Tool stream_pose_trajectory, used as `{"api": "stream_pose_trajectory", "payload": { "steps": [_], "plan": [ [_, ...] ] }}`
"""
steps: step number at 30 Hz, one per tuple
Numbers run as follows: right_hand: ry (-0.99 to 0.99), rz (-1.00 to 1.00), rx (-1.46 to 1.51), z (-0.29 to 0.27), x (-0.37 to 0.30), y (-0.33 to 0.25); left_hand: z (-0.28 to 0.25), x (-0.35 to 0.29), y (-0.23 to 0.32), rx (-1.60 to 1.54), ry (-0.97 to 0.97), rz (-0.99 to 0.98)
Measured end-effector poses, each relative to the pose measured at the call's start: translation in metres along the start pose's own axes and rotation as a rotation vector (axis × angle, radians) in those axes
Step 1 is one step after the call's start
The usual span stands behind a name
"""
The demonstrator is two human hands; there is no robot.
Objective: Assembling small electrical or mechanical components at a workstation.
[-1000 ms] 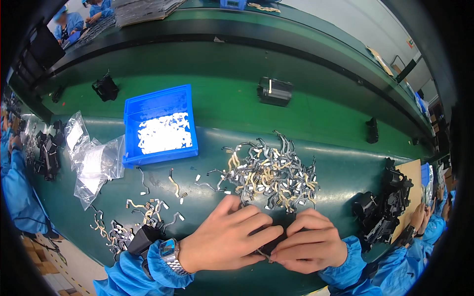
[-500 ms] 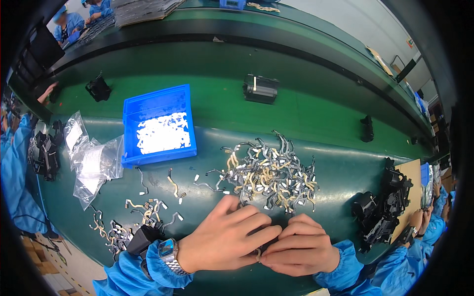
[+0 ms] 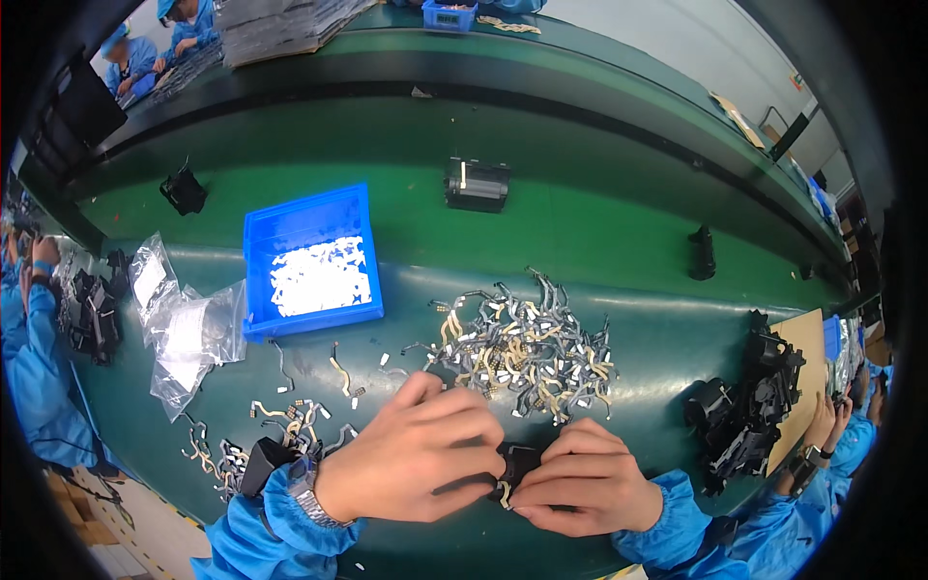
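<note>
My left hand [image 3: 411,459] and my right hand [image 3: 580,478] meet low in the head view, both pinching one small black plastic part [image 3: 512,462] between their fingertips. A bit of a thin flex strip shows at the part's lower edge. Just beyond the hands lies a heap of grey and gold flex strips [image 3: 522,343]. A wristwatch [image 3: 304,493] sits on my left wrist, above a blue sleeve.
A blue bin of white pieces [image 3: 311,261] stands at the left, clear plastic bags [image 3: 184,324] beside it. Loose strips [image 3: 261,425] lie near my left wrist. Black parts are piled at the right [image 3: 744,411]. Black blocks [image 3: 476,184] ride the green belt. Other workers' sleeves show at both sides.
The black blocks on the belt have shifted left. My hands stay together on the black part, with the right hand's fingers shifted slightly.
</note>
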State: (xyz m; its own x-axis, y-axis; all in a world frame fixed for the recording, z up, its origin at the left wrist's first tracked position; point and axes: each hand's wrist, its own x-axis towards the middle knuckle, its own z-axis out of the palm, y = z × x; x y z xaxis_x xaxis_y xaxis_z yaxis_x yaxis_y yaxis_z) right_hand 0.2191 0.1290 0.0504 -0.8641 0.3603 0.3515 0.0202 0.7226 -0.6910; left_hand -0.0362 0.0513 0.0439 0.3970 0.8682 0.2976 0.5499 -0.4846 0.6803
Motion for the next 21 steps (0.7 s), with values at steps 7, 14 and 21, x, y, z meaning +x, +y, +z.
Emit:
{"api": "stream_pose_trajectory", "payload": {
  "steps": [7, 14, 21],
  "plan": [
    [-0.067, 0.017, -0.023, -0.003, -0.001, 0.003, 0.007, -0.001, -0.006, 0.078, 0.032, 0.057],
    [-0.061, 0.181, -0.020, -0.002, 0.004, 0.001, 0.011, -0.001, -0.007, 0.151, -0.024, 0.062],
    [-0.135, 0.173, -0.030, -0.003, 0.003, 0.000, 0.014, 0.002, -0.004, 0.225, 0.096, 0.098]
  ]
}}
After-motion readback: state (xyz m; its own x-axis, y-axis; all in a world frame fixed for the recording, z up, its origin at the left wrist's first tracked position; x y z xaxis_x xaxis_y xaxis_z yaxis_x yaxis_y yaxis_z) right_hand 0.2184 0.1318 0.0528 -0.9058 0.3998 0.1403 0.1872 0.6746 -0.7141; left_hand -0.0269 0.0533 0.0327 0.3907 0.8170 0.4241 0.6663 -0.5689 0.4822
